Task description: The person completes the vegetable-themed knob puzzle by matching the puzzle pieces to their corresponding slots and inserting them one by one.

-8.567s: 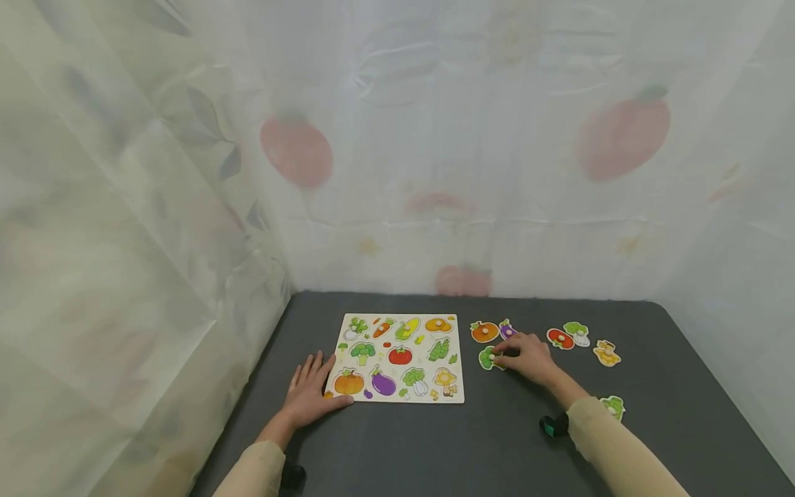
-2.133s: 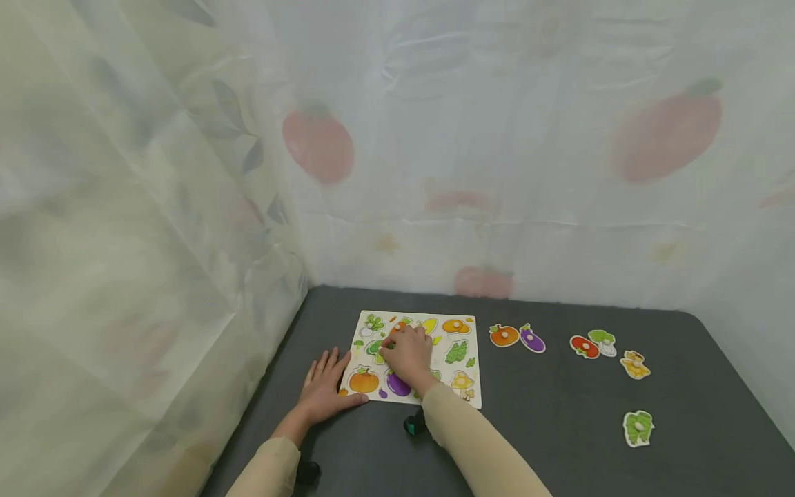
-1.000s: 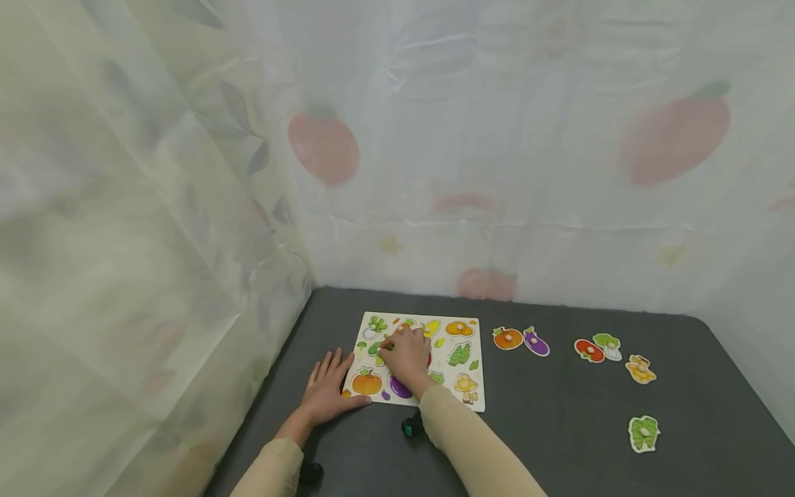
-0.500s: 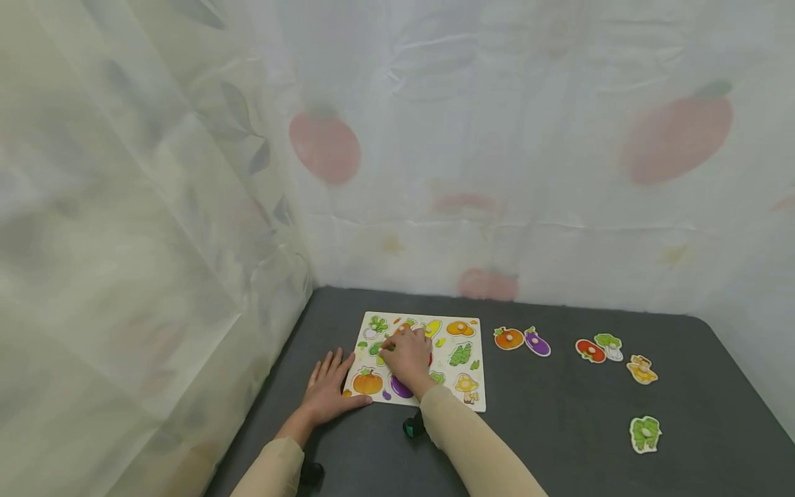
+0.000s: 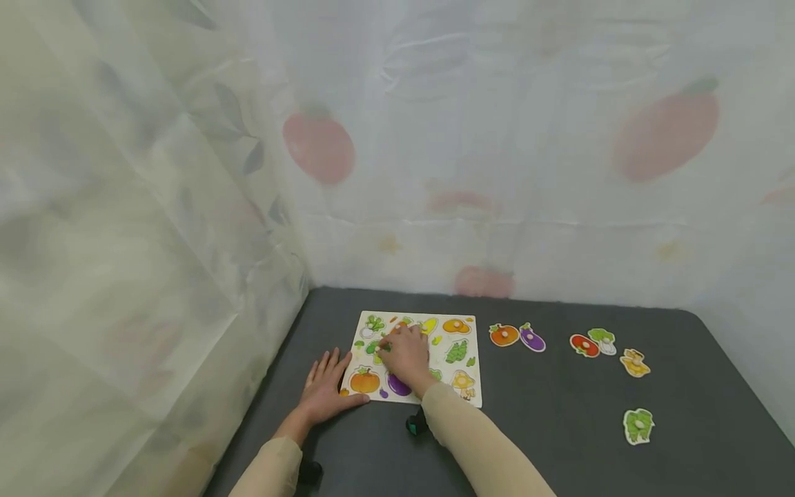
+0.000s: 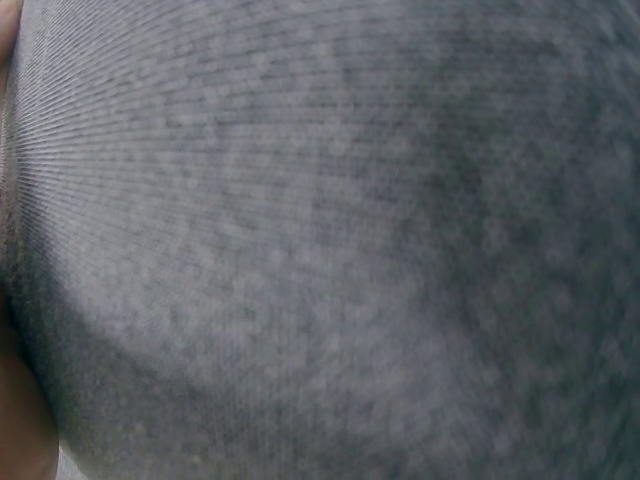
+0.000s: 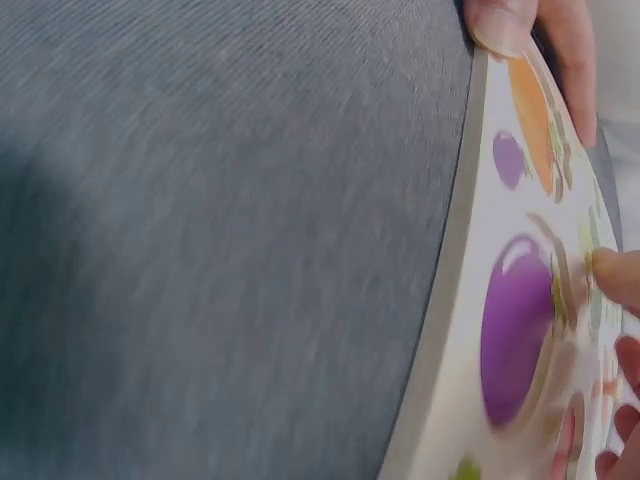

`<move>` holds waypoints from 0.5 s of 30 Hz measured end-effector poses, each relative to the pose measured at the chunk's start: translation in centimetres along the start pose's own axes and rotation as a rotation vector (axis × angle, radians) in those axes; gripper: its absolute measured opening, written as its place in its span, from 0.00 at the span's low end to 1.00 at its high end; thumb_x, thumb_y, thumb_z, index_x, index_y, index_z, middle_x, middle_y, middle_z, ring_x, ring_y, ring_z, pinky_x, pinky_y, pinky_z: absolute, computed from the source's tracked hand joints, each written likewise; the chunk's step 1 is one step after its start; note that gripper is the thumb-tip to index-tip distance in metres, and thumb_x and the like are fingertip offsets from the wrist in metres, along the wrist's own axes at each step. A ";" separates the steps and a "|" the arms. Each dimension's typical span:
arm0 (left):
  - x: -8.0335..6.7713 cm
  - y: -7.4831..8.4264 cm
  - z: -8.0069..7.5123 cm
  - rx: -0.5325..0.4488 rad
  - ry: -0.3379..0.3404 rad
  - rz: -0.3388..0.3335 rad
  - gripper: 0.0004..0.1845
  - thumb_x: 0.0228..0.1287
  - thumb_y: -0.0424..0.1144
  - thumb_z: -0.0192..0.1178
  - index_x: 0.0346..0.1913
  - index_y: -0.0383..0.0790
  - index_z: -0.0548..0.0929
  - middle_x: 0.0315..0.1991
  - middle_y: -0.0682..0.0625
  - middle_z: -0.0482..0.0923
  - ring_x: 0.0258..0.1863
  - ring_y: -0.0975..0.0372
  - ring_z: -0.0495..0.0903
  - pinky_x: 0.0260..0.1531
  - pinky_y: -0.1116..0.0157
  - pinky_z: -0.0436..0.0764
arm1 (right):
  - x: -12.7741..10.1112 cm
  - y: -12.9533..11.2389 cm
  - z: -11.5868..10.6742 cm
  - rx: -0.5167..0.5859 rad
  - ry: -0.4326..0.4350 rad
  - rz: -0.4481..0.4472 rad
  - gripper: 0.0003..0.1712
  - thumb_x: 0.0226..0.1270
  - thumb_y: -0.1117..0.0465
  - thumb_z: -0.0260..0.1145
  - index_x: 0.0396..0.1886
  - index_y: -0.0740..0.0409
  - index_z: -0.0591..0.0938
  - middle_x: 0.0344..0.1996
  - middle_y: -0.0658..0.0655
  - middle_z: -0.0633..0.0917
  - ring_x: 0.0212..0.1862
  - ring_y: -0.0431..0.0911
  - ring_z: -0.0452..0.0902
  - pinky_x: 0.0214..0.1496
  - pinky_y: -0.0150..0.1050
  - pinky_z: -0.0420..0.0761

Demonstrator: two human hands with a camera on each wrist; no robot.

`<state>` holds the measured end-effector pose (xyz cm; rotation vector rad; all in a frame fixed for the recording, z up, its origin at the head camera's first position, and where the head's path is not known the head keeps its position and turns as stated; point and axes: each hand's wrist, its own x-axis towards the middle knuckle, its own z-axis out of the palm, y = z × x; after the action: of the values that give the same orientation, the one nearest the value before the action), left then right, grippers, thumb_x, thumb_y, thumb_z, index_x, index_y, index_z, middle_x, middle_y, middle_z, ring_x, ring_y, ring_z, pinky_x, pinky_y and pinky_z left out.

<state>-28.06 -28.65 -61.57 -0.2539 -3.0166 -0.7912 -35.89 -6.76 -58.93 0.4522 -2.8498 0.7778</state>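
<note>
Since half a second ago little has shifted: the right hand (image 5: 406,352) still pinches the green piece (image 5: 375,347) against the puzzle board (image 5: 467,393), fingers curled over it. Just left of those fingertips, the left hand (image 5: 325,395) lies flat, thumb on the board's near corner. Well right of the fingers, six loose pieces (image 5: 517,336) lie on the grey table (image 5: 559,455).

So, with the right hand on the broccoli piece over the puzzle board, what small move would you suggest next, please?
Probably press the broccoli piece flat into its slot and let go. The right hand rests on it at the puzzle board, which the left hand steadies at its near-left corner; whether the piece already sits flush is hidden.
</note>
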 end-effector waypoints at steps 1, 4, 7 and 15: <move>0.0 0.0 0.0 -0.002 0.000 0.001 0.64 0.49 0.77 0.66 0.82 0.44 0.57 0.81 0.35 0.46 0.80 0.40 0.40 0.75 0.38 0.35 | 0.0 0.2 -0.2 0.014 -0.002 -0.001 0.13 0.66 0.45 0.72 0.47 0.39 0.92 0.48 0.52 0.83 0.52 0.52 0.69 0.52 0.53 0.71; 0.0 0.0 -0.1 0.020 -0.012 -0.011 0.64 0.48 0.78 0.65 0.82 0.45 0.56 0.82 0.36 0.45 0.80 0.41 0.39 0.75 0.40 0.35 | 0.1 1.1 -1.1 0.070 0.013 -0.005 0.17 0.66 0.48 0.72 0.53 0.42 0.90 0.50 0.53 0.82 0.54 0.53 0.69 0.53 0.52 0.71; 0.0 0.1 -0.2 0.028 -0.014 -0.013 0.65 0.48 0.79 0.65 0.82 0.44 0.56 0.82 0.36 0.46 0.80 0.41 0.39 0.75 0.39 0.35 | 0.3 2.0 -2.3 0.120 0.027 -0.013 0.18 0.67 0.49 0.72 0.56 0.44 0.89 0.51 0.53 0.82 0.55 0.54 0.68 0.56 0.54 0.70; -0.3 0.3 -0.6 0.026 -0.026 -0.004 0.64 0.49 0.77 0.66 0.82 0.43 0.56 0.81 0.35 0.46 0.80 0.39 0.40 0.75 0.38 0.35 | 0.0 3.3 -6.1 0.217 0.027 -0.039 0.20 0.67 0.51 0.73 0.58 0.45 0.88 0.54 0.54 0.82 0.61 0.55 0.68 0.62 0.57 0.71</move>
<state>-27.73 -28.71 -60.90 -0.2602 -3.0500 -0.7547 -36.55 -0.90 -55.25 0.5188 -2.7345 1.0829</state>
